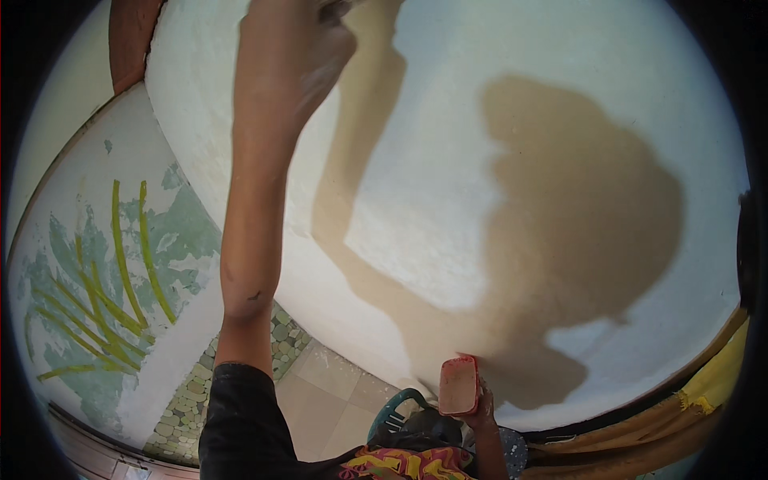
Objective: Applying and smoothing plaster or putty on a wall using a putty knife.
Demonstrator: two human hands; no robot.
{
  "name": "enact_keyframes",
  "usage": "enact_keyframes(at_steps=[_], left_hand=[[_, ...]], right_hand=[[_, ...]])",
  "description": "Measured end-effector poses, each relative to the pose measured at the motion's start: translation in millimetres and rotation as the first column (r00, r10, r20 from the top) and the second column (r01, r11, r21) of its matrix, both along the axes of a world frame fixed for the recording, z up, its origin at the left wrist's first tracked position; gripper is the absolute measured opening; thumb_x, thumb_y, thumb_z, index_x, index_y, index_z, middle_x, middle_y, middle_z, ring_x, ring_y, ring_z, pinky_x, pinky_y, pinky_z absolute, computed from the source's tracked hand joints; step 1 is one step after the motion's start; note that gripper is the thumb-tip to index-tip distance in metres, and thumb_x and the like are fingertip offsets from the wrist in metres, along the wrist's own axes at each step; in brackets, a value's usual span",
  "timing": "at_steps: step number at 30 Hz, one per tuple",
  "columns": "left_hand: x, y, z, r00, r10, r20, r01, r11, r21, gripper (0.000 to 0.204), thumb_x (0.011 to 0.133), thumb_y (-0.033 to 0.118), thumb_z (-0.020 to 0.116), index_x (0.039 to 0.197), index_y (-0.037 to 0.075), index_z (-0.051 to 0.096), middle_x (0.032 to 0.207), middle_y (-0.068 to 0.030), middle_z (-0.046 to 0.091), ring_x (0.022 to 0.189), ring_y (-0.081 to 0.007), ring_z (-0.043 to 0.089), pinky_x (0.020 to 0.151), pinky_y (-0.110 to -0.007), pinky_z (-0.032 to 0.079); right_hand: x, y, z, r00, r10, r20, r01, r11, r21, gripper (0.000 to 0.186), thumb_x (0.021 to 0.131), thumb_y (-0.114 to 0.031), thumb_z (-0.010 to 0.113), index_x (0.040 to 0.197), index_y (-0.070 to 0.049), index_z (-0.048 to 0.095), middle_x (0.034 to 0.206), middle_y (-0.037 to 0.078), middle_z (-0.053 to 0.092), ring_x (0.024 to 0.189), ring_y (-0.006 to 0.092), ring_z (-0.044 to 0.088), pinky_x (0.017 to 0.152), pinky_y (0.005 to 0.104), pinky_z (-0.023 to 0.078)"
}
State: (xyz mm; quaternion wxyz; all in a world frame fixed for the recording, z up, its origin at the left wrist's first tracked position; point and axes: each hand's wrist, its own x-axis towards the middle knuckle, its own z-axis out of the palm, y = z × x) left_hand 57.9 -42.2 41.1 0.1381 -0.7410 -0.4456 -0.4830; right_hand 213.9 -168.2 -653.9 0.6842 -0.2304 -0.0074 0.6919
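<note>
My left arm stretches up along a white wall (432, 232), and my left hand (292, 44) is at the top of the view, blurred. Its fingers are curled closed round something dark that the upper edge cuts off, so its kind cannot be told. Low in front of my body, my right hand (483, 410) grips a small red rectangular tub (476, 386) by its side. Pale, whitish-beige matter shows inside the tub, and its red rim is smeared with white.
A green plastic chair (392, 412) stands below, by the wall's foot. On the left is another wall (96, 264) with peeling green paint and yellow-green painted strokes. Pebble paving (180, 408) and speckled floor tiles (324, 380) lie beneath. Yellow-brown cloth (704, 392) hangs at the lower right.
</note>
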Motion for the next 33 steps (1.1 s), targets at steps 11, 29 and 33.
enact_keyframes(at_steps=[11,29,33], left_hand=[[30.0,-3.0,-151.8,0.893,-0.351,-0.282,0.421,0.873,0.247,0.052,0.073,0.000,0.067,0.123,0.014,0.070,0.107,-0.0099,0.066,0.093,-0.0306,0.068,0.074,-0.041,0.057],[57.7,-14.1,-103.1,0.967,-0.168,-0.190,0.233,0.887,0.399,0.033,0.085,0.007,0.062,0.118,0.007,0.069,0.089,-0.0145,0.062,0.080,-0.0318,0.067,0.061,-0.044,0.054],[53.2,-33.2,-154.1,0.853,-0.422,-0.309,0.477,0.869,0.132,0.047,0.077,-0.006,0.061,0.121,0.011,0.069,0.103,-0.0131,0.066,0.094,-0.0318,0.068,0.074,-0.041,0.057]], right_hand=[[-2.7,6.2,-2.9,1.000,-0.022,-0.010,0.022,1.000,0.006,0.055,0.103,-0.048,0.044,0.140,-0.010,0.058,0.132,0.014,0.067,0.115,0.0344,0.067,0.100,0.0547,0.053],[-4.8,10.3,-3.3,0.999,-0.042,-0.019,0.043,0.999,0.027,0.054,0.104,-0.049,0.039,0.139,-0.013,0.059,0.131,0.010,0.067,0.116,0.0328,0.068,0.097,0.0557,0.056],[-1.8,3.6,-2.8,0.997,-0.063,0.047,0.061,0.997,0.040,0.054,0.104,-0.049,0.039,0.140,-0.014,0.058,0.134,0.010,0.066,0.117,0.0323,0.067,0.099,0.0564,0.054]])
